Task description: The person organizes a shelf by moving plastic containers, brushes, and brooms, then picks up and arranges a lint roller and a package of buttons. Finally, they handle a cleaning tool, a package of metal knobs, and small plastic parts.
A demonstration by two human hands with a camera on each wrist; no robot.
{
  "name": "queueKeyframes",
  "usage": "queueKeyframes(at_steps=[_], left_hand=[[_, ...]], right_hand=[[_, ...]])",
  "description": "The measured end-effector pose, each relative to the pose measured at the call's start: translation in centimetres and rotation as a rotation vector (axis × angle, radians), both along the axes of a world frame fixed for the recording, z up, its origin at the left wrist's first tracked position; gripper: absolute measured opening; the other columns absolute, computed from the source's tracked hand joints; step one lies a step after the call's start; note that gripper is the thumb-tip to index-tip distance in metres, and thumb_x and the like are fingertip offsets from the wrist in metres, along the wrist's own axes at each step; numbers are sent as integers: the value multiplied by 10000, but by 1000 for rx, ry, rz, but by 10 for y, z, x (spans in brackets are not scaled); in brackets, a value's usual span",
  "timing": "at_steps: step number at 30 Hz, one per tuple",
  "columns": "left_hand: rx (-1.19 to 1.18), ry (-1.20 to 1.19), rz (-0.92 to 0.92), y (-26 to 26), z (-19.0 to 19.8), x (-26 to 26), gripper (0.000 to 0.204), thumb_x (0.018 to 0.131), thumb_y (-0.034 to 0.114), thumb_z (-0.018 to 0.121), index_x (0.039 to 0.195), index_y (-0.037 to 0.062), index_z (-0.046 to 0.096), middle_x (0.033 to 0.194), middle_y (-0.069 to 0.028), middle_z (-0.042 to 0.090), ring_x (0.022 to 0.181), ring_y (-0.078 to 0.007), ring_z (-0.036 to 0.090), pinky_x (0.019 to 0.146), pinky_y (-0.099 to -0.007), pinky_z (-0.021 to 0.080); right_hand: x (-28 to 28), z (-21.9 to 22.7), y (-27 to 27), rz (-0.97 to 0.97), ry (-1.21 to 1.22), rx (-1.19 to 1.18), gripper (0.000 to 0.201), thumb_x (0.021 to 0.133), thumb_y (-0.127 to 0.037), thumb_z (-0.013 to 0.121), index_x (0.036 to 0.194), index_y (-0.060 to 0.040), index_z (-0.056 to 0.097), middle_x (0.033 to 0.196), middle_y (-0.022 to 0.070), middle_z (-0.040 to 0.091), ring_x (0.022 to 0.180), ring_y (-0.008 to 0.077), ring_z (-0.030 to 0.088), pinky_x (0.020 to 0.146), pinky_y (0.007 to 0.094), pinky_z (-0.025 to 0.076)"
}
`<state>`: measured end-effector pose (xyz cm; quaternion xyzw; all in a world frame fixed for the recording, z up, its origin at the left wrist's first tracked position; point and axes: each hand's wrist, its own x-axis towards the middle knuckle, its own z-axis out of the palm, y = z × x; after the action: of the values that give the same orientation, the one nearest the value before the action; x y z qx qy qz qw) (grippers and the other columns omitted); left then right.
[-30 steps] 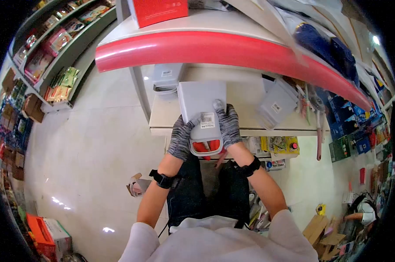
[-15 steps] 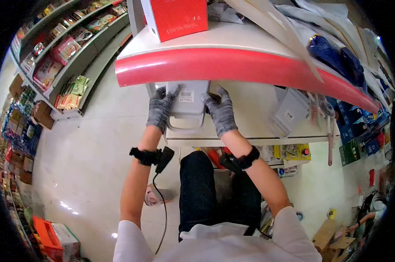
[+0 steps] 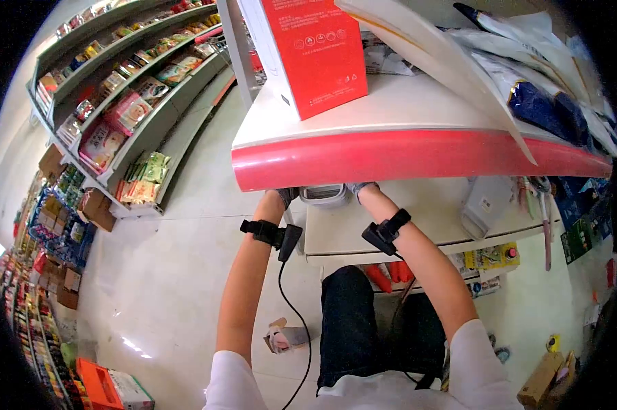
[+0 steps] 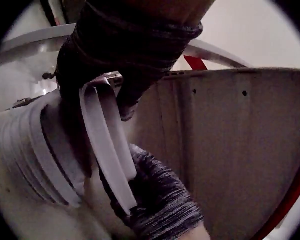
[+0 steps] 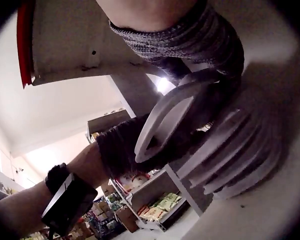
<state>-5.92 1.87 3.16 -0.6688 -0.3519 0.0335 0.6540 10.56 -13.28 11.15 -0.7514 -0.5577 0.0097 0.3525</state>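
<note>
Below the red-edged shelf, both gloved hands hold a light grey plastic container with a rounded rim; mostly the rim shows in the head view. My left hand grips one side, thumb and fingers on either side of the rim. On the opposite side, my right hand holds it. The right wrist view has the right hand at the top and the left hand across from it. Close beside the held container lies a stack of nested grey rims.
The upper shelf's red edge hangs over the hands. A red box and packaged bags stand on top. Another grey container sits right on the white lower shelf. Stocked shelves line the left.
The container went from over the lap onto the lower shelf, then deeper under the red edge with both hands. The head view has shifted, so the shelf appears lower and farther right.
</note>
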Motion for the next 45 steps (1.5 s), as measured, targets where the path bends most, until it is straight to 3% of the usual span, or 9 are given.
queueKeyframes(at_steps=[1,10,26,30,35,37,38,40,45], left_hand=[[-733,-546,-144,-37,34,1,416,841,403,397,1151,127,431,1182,-67,445,1090,-216,384,933,-333,298],[-1628,-1896,-723,-27,-7,11,369,828,361,443,1093,105,463,1097,-54,475,998,-193,422,851,-318,343],[-1674,-1949,-743,-8,-36,4,277,805,289,519,974,69,526,930,-29,525,809,-154,481,690,-294,415],[-1705,-2177,-573,-60,25,10,271,799,314,510,905,70,555,805,-22,510,687,-141,457,626,-296,396],[-1385,-2058,-1067,-109,52,-20,332,837,287,472,1009,5,513,907,-53,515,817,-142,464,737,-295,385],[-1393,-2006,-1169,-161,76,-4,343,862,249,440,1070,-22,474,994,-67,513,906,-152,455,810,-300,369],[-1420,-2029,-1227,-187,83,11,327,867,224,433,1071,-28,469,1005,-73,516,917,-160,460,824,-296,366],[-1383,-1541,-996,-232,94,35,298,853,182,459,1078,-13,469,1030,-95,520,933,-189,485,828,-290,373],[-2266,-1408,-941,-265,53,165,336,858,239,450,1097,3,459,1073,-112,504,1000,-201,462,886,-288,344]], right_hand=[[1,-2,0,-5,-2,1,381,788,-326,427,1059,-66,489,1115,131,501,1025,313,457,880,429,329],[4,-17,-12,14,-12,29,378,786,-319,428,1060,-66,488,1117,136,498,1026,312,457,880,425,332],[-3,-10,-22,21,20,27,373,784,-307,429,1062,-66,487,1120,144,493,1026,310,458,879,420,337],[32,-34,-44,77,187,233,406,795,-349,441,1083,-65,474,1135,163,474,1023,319,461,868,403,355],[100,-27,-170,202,670,434,381,800,-194,552,1117,-18,433,1132,144,470,993,255,498,823,329,407],[155,-43,-223,-97,-50,345,405,783,-114,551,1143,3,405,1120,89,481,1055,190,433,863,293,379],[184,-59,-246,-66,253,475,395,792,-134,533,1142,3,410,1130,103,474,1049,210,436,864,301,376],[223,-74,-281,-245,407,506,364,805,-162,500,1120,8,435,1121,133,478,1016,251,452,865,311,372],[311,-137,-312,-583,253,120,284,755,-130,510,1013,-12,511,937,126,538,874,236,494,787,319,400]])
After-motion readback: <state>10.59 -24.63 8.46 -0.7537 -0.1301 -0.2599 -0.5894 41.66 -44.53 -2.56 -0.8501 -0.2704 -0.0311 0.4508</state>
